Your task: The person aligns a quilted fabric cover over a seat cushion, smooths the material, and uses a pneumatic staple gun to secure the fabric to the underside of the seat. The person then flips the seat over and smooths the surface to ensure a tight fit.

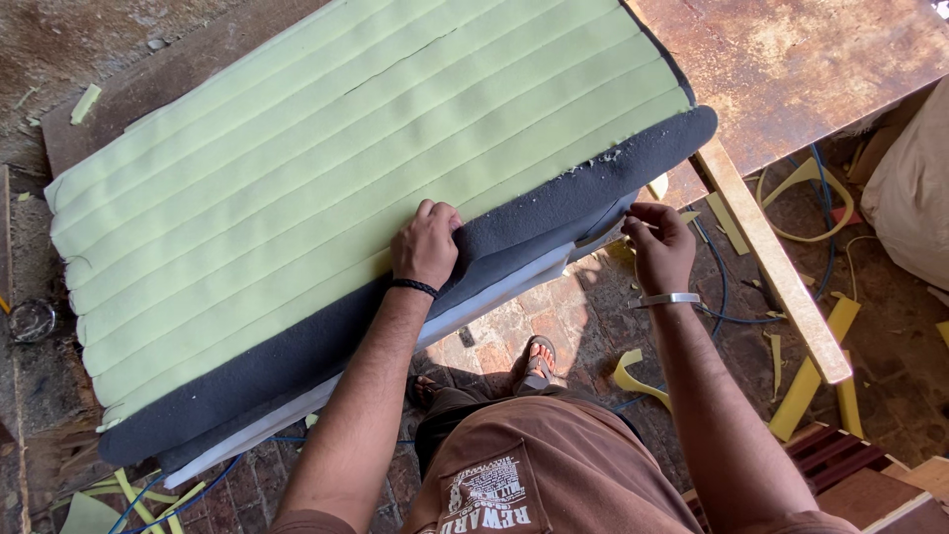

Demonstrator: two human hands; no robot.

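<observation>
Brick floor littered with yellow offcuts [803,388] lies nearest, under a sandalled foot [539,359]. Left hand [426,243] presses down, fingers curled over the grey felt edge [554,213]. Right hand [659,242] pinches something thin at the felt's 3 o'clock corner; what, I cannot tell. Green ribbed foam pad [326,158] rests on the rusty table [801,59], its long axis running 8 to 2 o'clock. Felt seems to wrap only the near edge; other sides look bare.

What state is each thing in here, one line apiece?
Green ribbed foam panel: lying flat on the table.
Dark grey fabric: folded over the panel's near edge.
Left hand: pressing the grey fabric.
Right hand: pinching the fabric's edge.
Wooden table: worn, stained.
</observation>
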